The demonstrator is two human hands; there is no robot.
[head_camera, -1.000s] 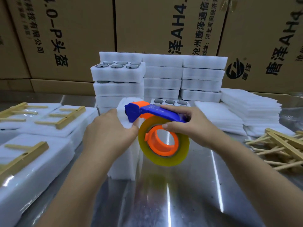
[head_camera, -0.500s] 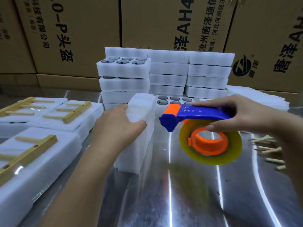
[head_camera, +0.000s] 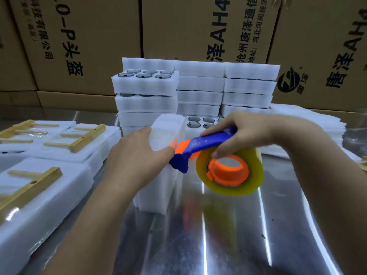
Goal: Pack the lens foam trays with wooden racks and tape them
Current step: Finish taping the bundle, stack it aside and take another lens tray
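A white foam tray pack (head_camera: pixel 158 187) stands on edge on the metal table (head_camera: pixel 228 235). My left hand (head_camera: pixel 137 157) grips its upper left side. My right hand (head_camera: pixel 244 132) holds a blue and orange tape dispenser (head_camera: pixel 200 147) loaded with a yellowish tape roll (head_camera: pixel 230 171). The dispenser's blue head touches the pack's right face just beside my left thumb. Any wooden rack on this pack is hidden from me.
Taped foam packs with wooden racks (head_camera: pixel 79 137) on top lie at the left. Stacks of foam trays with lenses (head_camera: pixel 145 84) stand behind, before cardboard boxes (head_camera: pixel 198 26). Flat foam sheets (head_camera: pixel 309 120) lie at the right, with wooden sticks (head_camera: pixel 364 163) at the edge.
The dispenser swung out to the right away from the pack, then came back left and down so its head meets the pack's right face. My left hand stayed on the pack.
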